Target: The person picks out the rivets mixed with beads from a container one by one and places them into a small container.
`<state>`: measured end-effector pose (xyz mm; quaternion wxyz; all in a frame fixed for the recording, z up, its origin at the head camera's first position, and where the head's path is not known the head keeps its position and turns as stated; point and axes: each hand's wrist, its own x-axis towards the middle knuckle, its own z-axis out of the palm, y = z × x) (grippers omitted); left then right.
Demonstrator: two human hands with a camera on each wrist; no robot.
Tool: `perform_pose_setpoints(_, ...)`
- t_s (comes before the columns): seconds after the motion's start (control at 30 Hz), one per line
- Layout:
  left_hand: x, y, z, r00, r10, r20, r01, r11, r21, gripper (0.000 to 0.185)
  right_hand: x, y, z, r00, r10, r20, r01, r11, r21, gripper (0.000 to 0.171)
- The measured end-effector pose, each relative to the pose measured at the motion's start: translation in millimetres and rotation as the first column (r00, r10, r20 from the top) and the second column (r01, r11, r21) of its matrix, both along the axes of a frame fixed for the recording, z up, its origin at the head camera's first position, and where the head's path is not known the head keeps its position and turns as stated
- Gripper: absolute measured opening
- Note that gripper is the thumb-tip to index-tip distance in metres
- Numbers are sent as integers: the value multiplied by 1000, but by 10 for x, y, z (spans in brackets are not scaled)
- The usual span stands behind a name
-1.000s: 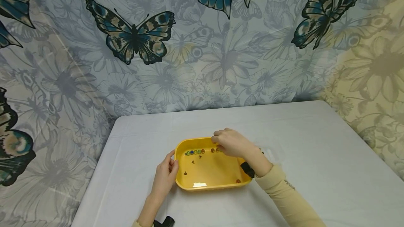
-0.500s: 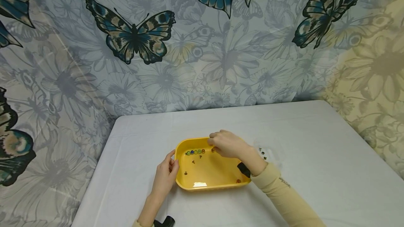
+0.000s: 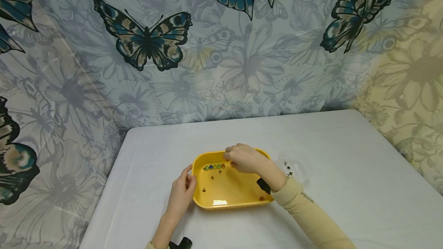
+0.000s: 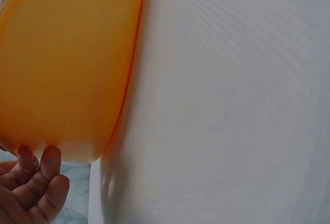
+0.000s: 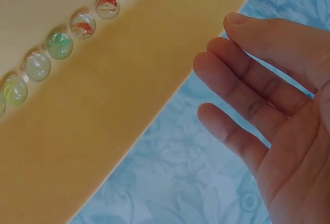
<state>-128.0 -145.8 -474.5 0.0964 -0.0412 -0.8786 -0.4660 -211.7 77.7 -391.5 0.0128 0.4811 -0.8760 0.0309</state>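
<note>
A yellow tray (image 3: pixel 235 205) lies on the white table. My left hand (image 3: pixel 181 189) holds its left rim, and the left wrist view shows curled fingers (image 4: pixel 50 162) against the outer wall. Along the tray's far side runs a row of glass marbles (image 3: pixel 214 166), green, blue, yellowish and orange-red. Over the far rim hovers my right hand (image 3: pixel 246 158). Its fingers (image 5: pixel 221 74) are loosely extended with nothing seen between them, beside the marbles (image 5: pixel 82 25). It hides part of the row in the head view. A reddish marble (image 3: pixel 262 198) sits in the near right corner.
Several small dark bits, one a brownish piece (image 3: pixel 212 178), lie on the tray floor. Right of the tray is a clear, see-through item (image 3: pixel 297 172) with small dark pieces (image 3: pixel 288 168). Patterned butterfly fabric (image 3: pixel 242 68) hangs behind the table.
My right hand has slid left along the tray's far side, covering the orange marbles seen earlier. The dark pieces at right have come into sight. My left hand stays put.
</note>
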Motion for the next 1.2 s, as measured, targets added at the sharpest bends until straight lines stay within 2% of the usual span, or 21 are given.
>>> perform_pose_setpoints(0.77,-3,5,-3,1000,7,9,-7,1000,-5,38,-6,-157,-60,999,38,19,-39,999,32,11)
perform_pose_setpoints(1.2,-1,5,-1,1000,6,22,-6,1000,8,38,-13,-223,-95,999,34,43,-35,999,35,10)
